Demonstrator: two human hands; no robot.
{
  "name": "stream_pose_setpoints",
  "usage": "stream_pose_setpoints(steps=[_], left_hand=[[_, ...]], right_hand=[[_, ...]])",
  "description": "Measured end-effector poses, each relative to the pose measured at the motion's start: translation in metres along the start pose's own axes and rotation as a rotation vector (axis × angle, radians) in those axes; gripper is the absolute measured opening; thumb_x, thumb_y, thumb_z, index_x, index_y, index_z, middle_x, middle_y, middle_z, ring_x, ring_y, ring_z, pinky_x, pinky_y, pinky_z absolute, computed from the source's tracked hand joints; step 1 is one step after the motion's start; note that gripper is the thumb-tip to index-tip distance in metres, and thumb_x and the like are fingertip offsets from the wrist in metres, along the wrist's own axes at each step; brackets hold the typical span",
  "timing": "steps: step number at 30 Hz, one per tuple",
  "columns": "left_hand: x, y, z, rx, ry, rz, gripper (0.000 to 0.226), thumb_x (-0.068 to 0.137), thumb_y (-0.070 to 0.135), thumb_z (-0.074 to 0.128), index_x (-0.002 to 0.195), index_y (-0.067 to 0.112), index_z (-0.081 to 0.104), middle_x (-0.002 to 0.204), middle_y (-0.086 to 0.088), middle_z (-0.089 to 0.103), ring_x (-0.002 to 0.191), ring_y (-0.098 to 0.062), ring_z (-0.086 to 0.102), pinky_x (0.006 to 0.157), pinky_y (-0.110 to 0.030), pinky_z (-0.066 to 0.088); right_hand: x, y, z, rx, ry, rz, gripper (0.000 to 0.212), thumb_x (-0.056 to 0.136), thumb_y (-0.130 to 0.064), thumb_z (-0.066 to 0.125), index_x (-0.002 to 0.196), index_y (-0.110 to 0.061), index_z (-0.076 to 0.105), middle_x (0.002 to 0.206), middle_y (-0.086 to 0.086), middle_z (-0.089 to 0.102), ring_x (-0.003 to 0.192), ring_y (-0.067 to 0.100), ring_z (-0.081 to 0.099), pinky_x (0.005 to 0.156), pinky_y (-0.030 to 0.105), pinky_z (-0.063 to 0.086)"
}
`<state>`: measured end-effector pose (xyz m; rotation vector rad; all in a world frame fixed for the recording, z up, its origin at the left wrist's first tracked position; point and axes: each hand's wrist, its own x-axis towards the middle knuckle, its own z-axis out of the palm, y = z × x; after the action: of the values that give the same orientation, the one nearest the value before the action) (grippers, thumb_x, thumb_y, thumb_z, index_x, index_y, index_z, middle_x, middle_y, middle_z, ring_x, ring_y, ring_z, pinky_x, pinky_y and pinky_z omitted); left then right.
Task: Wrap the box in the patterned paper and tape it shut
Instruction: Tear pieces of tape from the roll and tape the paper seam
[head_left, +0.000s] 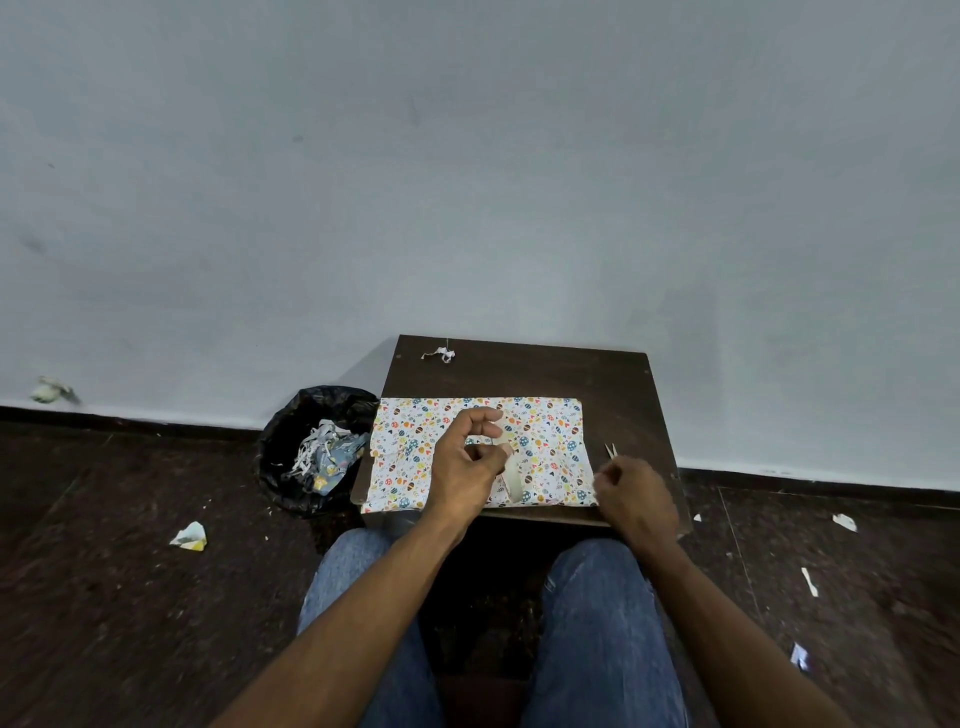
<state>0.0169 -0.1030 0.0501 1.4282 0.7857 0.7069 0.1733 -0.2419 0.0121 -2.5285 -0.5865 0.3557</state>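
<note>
The left hand (467, 462) pinches a strip of tape (511, 467) above the wrapped box (550, 441) – which lies along the desk's (613, 379) near edge. The right hand (636, 499) grips scissors (611, 450) at the near right corner.

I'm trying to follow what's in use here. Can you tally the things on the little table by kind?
Wrapped box in patterned paper: 1
Strip of tape, held by the left hand: 1
Scissors, in the right hand: 1
Paper scrap: 1
Total: 4
</note>
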Motion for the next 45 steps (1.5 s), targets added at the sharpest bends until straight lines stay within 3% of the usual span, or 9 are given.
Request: stream_pose_setpoints(steps=[7, 14, 18, 21, 24, 26, 31, 39, 45], left_hand=[[-0.001, 0.000, -0.002, 0.018, -0.002, 0.004, 0.041, 0.085, -0.008, 0.065, 0.103, 0.028, 0.063, 0.093, 0.000, 0.059, 0.071, -0.015, 0.054, 0.072, -0.041, 0.054], [-0.003, 0.004, -0.001, 0.028, -0.016, 0.013, 0.043, 0.085, -0.009, 0.063, 0.102, 0.030, 0.062, 0.097, -0.001, 0.058, 0.072, -0.014, 0.054, 0.071, -0.030, 0.054], [-0.004, 0.004, -0.003, 0.056, -0.064, 0.039, 0.049, 0.084, -0.009, 0.064, 0.105, 0.035, 0.060, 0.108, 0.003, 0.056, 0.073, -0.010, 0.051, 0.071, -0.023, 0.051], [-0.004, 0.004, -0.005, 0.074, -0.059, 0.053, 0.051, 0.085, -0.008, 0.064, 0.106, 0.038, 0.060, 0.113, 0.003, 0.054, 0.075, -0.010, 0.051, 0.074, -0.027, 0.053], [-0.004, 0.005, -0.004, 0.054, -0.045, 0.035, 0.048, 0.086, -0.007, 0.063, 0.106, 0.038, 0.061, 0.113, 0.003, 0.055, 0.073, -0.013, 0.053, 0.077, -0.040, 0.057], [-0.002, 0.005, -0.004, 0.050, -0.029, 0.036, 0.043, 0.088, -0.005, 0.063, 0.106, 0.035, 0.063, 0.107, 0.004, 0.058, 0.075, -0.021, 0.057, 0.078, -0.044, 0.057], [-0.001, 0.007, -0.006, 0.061, 0.003, 0.056, 0.029, 0.090, -0.004, 0.061, 0.101, 0.023, 0.065, 0.083, 0.003, 0.058, 0.078, 0.007, 0.059, 0.069, -0.012, 0.048], [-0.003, 0.004, -0.011, 0.045, -0.029, 0.045, 0.027, 0.090, -0.004, 0.062, 0.096, 0.021, 0.067, 0.078, 0.005, 0.061, 0.097, -0.015, 0.064, 0.078, -0.013, 0.051], [-0.006, 0.008, -0.011, -0.026, -0.131, -0.039, 0.030, 0.090, -0.007, 0.060, 0.097, 0.021, 0.069, 0.086, -0.001, 0.062, 0.087, -0.049, 0.065, 0.068, -0.060, 0.057]], right_hand=[[0.015, 0.038, -0.012, -0.335, -0.146, 0.147, 0.047, 0.086, -0.052, 0.061, 0.113, -0.013, 0.059, 0.122, 0.011, 0.052, 0.106, 0.034, 0.060, 0.077, 0.040, 0.042], [0.022, 0.018, -0.023, -0.309, -0.224, 0.218, 0.036, 0.075, -0.045, 0.069, 0.088, -0.014, 0.056, 0.095, 0.009, 0.060, 0.096, 0.033, 0.064, 0.076, 0.033, 0.046], [0.029, 0.018, -0.027, 0.049, -0.269, 0.408, 0.030, 0.072, -0.035, 0.074, 0.077, -0.007, 0.062, 0.084, 0.010, 0.066, 0.064, 0.023, 0.063, 0.047, 0.019, 0.043], [0.032, 0.019, -0.027, 0.459, -0.300, 0.487, 0.014, 0.078, -0.016, 0.073, 0.076, -0.005, 0.064, 0.075, 0.012, 0.061, 0.064, 0.022, 0.056, 0.047, 0.025, 0.046], [0.033, 0.013, -0.041, 0.568, -0.375, 0.372, 0.010, 0.087, -0.007, 0.067, 0.080, -0.002, 0.063, 0.078, 0.016, 0.057, 0.068, 0.023, 0.056, 0.061, 0.041, 0.059], [0.033, 0.004, -0.053, 0.539, -0.441, 0.201, 0.009, 0.092, -0.006, 0.064, 0.084, -0.001, 0.063, 0.084, 0.019, 0.059, 0.072, 0.021, 0.058, 0.059, 0.034, 0.060], [0.032, -0.023, -0.068, 0.138, -0.596, -0.258, 0.028, 0.084, -0.034, 0.076, 0.075, -0.011, 0.065, 0.075, 0.010, 0.065, 0.065, 0.016, 0.058, 0.053, 0.030, 0.050], [0.024, -0.057, -0.069, -0.433, -0.692, -0.551, 0.050, 0.075, -0.068, 0.070, 0.068, -0.022, 0.052, 0.069, -0.009, 0.053, 0.065, 0.009, 0.047, 0.062, 0.031, 0.035], [0.025, -0.066, -0.066, -0.421, -0.705, -0.614, 0.043, 0.082, -0.057, 0.070, 0.067, -0.023, 0.048, 0.068, -0.009, 0.050, 0.064, 0.008, 0.043, 0.062, 0.032, 0.034]])
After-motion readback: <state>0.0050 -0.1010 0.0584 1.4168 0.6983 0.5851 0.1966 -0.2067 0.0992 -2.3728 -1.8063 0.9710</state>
